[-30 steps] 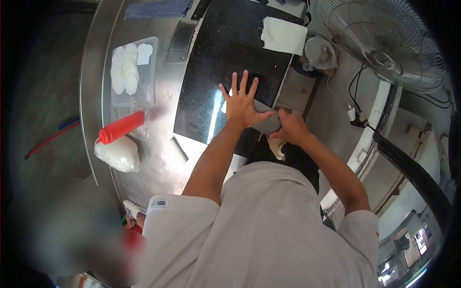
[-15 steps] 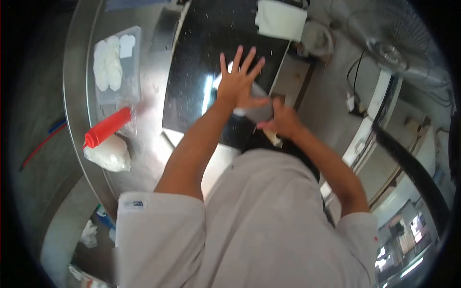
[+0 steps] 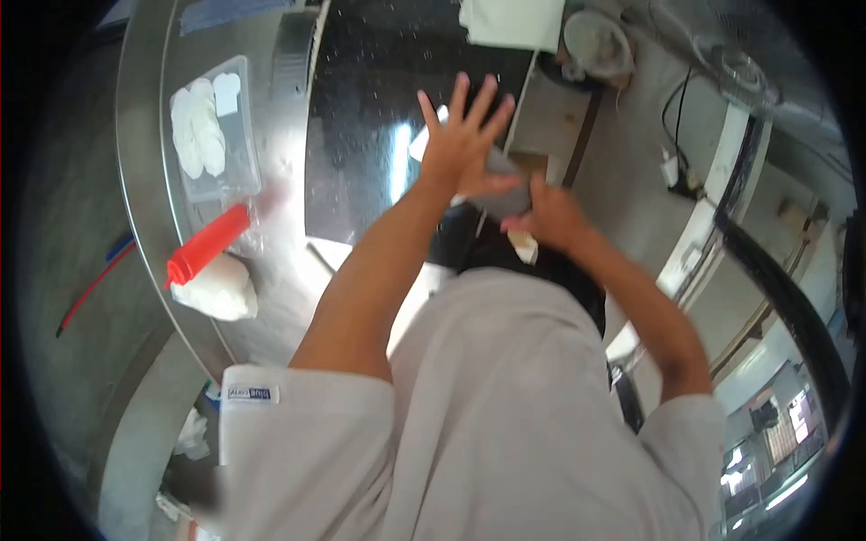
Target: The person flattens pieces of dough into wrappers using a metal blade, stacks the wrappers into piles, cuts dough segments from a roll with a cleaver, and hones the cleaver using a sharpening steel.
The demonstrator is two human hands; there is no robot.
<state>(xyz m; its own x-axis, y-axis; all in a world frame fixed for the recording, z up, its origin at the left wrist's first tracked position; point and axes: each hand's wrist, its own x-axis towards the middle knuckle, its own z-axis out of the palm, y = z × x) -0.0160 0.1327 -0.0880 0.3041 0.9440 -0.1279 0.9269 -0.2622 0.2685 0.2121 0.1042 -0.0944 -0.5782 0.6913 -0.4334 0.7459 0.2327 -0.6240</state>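
Note:
On the black speckled board [image 3: 356,117], my left hand [image 3: 460,153] lies palm down with its fingers spread, over part of a flat grey blade [image 3: 508,200]. My right hand [image 3: 555,216] is closed on the near right end of that blade. A small white piece [image 3: 419,144] shows beside my left hand; the rest of it, if any, is hidden under the hand and blade.
Left on the steel table [image 3: 280,212] are a clear tray [image 3: 236,149] with white dough rolls, a red bottle [image 3: 209,243], and a white bag [image 3: 221,290]. A white cloth [image 3: 516,20] covers the board's far end. A fan [image 3: 735,72] stands at the upper right.
The view has shifted, and the board and tray sit further left and higher in it. Both hands keep their places on the blade. The person at the lower left is out of view.

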